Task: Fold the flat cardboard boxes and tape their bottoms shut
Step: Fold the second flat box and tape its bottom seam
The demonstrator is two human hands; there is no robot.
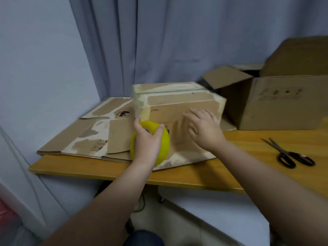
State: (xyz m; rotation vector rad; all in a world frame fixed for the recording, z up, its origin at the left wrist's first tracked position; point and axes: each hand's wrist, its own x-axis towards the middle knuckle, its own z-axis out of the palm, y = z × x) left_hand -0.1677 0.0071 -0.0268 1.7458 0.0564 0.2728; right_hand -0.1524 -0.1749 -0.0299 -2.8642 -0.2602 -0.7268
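A folded cardboard box (174,100) stands on the wooden table (248,167), its top flaps closed and old tape patches along its edges. My left hand (147,141) grips a yellow roll of tape (164,146) at the box's near left corner. My right hand (202,126) lies with spread fingers against the box's near side. Flat cardboard boxes (85,134) are stacked on the table to the left, under and beside the standing box.
A large open cardboard box (276,102) stands at the back right with its flaps up. Black scissors (291,155) lie on the table at the right. Grey curtains (159,41) hang behind the table. The table's near edge runs below my forearms.
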